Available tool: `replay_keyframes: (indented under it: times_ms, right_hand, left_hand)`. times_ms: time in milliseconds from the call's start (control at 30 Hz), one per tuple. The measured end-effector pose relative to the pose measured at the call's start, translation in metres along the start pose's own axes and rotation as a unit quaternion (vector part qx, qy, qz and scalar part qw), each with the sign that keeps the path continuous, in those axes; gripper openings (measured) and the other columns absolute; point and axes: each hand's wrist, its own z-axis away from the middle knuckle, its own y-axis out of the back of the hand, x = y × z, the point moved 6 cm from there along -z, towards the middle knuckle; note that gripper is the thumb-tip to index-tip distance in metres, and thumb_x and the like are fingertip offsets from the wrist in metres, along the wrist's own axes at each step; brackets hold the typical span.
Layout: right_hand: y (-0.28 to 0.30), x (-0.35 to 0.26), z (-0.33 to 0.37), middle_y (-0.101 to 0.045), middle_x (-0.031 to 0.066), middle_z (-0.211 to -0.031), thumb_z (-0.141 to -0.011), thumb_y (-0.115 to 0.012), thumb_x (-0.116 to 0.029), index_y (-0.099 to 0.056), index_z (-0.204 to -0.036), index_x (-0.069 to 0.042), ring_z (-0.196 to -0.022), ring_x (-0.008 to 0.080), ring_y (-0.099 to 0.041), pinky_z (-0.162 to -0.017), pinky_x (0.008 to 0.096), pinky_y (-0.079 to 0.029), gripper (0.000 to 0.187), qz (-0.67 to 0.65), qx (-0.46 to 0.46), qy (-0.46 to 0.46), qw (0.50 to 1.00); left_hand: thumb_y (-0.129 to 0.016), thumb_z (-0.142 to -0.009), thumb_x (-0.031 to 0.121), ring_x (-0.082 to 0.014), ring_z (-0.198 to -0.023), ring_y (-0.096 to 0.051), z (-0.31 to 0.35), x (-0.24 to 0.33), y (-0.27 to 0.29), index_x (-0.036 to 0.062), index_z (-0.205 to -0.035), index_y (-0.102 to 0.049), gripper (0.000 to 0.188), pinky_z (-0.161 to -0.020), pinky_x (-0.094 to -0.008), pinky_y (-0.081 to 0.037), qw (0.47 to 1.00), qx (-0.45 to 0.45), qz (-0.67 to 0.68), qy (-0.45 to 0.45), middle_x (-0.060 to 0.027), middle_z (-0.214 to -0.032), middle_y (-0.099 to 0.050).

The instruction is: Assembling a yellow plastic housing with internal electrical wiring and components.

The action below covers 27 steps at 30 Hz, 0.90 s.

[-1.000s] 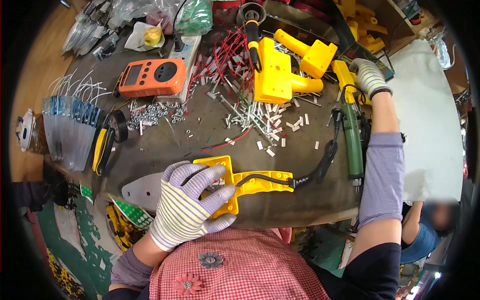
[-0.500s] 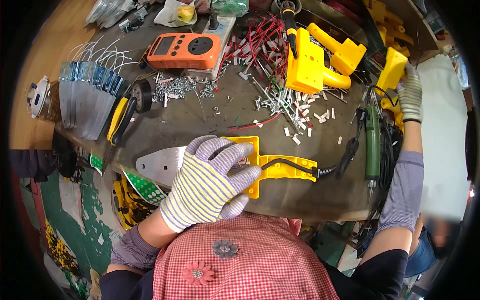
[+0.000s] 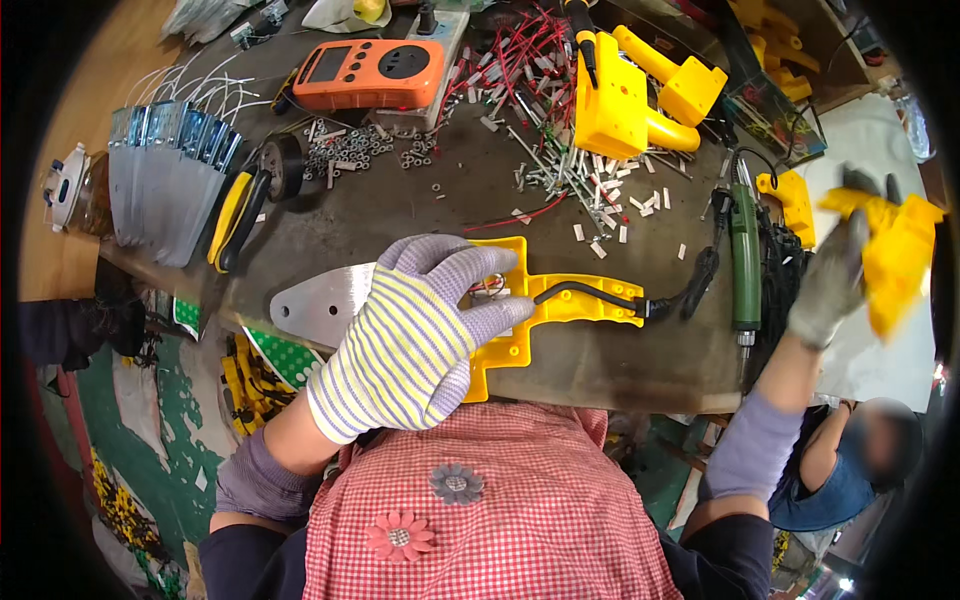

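My left hand (image 3: 420, 335), in a striped yellow and grey glove, lies flat on a yellow plastic housing half (image 3: 560, 305) at the near edge of the workbench. A black cable (image 3: 590, 295) runs along the housing's handle, and a metal blade (image 3: 315, 305) sticks out to the left of my hand. Far out at the right, beyond the bench edge, my right hand (image 3: 835, 275) in a grey glove grips another yellow housing piece (image 3: 895, 255), held up in the air and blurred.
An orange multimeter (image 3: 370, 72), assembled yellow tool bodies (image 3: 625, 95), red wires and scattered screws (image 3: 570, 180) cover the bench's far side. A green electric screwdriver (image 3: 745, 255) lies at the right. Metal blades (image 3: 165, 180) and black tape sit at the left. Another person (image 3: 850, 465) crouches lower right.
My right hand left the yellow parts at the back right and swung out to the right, now holding a yellow housing piece. The left hand stays pressed on the housing half.
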Motion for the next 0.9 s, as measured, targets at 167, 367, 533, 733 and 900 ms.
replay_keyframes:
  times_ms: [167, 367, 533, 733, 900]
  right_hand:
    - [-0.032, -0.118, 0.063, -0.052, 0.0081, -0.107, -0.088, -0.071, -0.035, -0.037, -0.146, -0.005, -0.099, 0.0233, -0.051, -0.095, 0.0434, -0.044, 0.074, -0.641, -0.125, -0.321, 0.686]
    - [-0.045, -0.143, 0.087, -0.049, 0.0058, -0.1, -0.083, -0.075, -0.038, -0.035, -0.141, -0.003, -0.093, 0.0213, -0.05, -0.096, 0.0432, -0.045, 0.079, -0.662, -0.129, -0.372, 0.638]
    - [-0.05, -0.151, 0.091, -0.05, 0.004, -0.099, -0.083, -0.075, -0.043, -0.037, -0.138, -0.004, -0.094, 0.0188, -0.049, -0.094, 0.0407, -0.045, 0.077, -0.636, -0.143, -0.341, 0.677]
    - [-0.041, -0.173, 0.093, -0.062, 0.0095, -0.112, -0.088, -0.063, -0.027, -0.051, -0.134, -0.003, -0.095, 0.0216, -0.061, -0.087, 0.0364, -0.05, 0.053, -0.478, -0.231, -0.2, 0.824]
    - [-0.051, -0.2, 0.086, -0.064, 0.0157, -0.101, -0.081, -0.075, -0.031, -0.06, -0.113, -0.001, -0.086, 0.0341, -0.062, -0.077, 0.0457, -0.05, 0.046, -0.351, -0.316, -0.047, 0.88]
  left_hand:
    - [-0.061, -0.069, 0.025, -0.0382, -0.105, -0.056, -0.002, 0.003, 0.005, 0.016, -0.107, -0.071, 0.04, -0.094, -0.0516, -0.043, 1.0, 0.003, 0.021, -0.013, -0.0147, -0.126, -0.06]
    - [-0.062, -0.063, 0.026, -0.038, -0.109, -0.054, -0.002, 0.005, 0.0, 0.015, -0.112, -0.07, 0.05, -0.096, -0.0519, -0.042, 1.0, -0.014, -0.008, -0.025, -0.0151, -0.127, -0.059]
    - [-0.063, -0.064, 0.03, -0.0378, -0.109, -0.056, 0.0, 0.005, -0.002, 0.014, -0.111, -0.069, 0.051, -0.097, -0.0525, -0.042, 0.999, 0.002, -0.011, -0.039, -0.0156, -0.127, -0.059]
    - [-0.063, -0.066, 0.033, -0.037, -0.109, -0.056, 0.004, 0.003, -0.001, 0.0143, -0.112, -0.07, 0.051, -0.099, -0.0529, -0.042, 0.999, 0.004, -0.003, -0.033, -0.0158, -0.123, -0.059]
    - [-0.067, -0.064, 0.022, -0.0354, -0.11, -0.055, 0.01, -0.01, 0.014, 0.0074, -0.11, -0.06, 0.049, -0.096, -0.0495, -0.044, 0.978, 0.102, 0.179, -0.025, -0.0156, -0.119, -0.057]
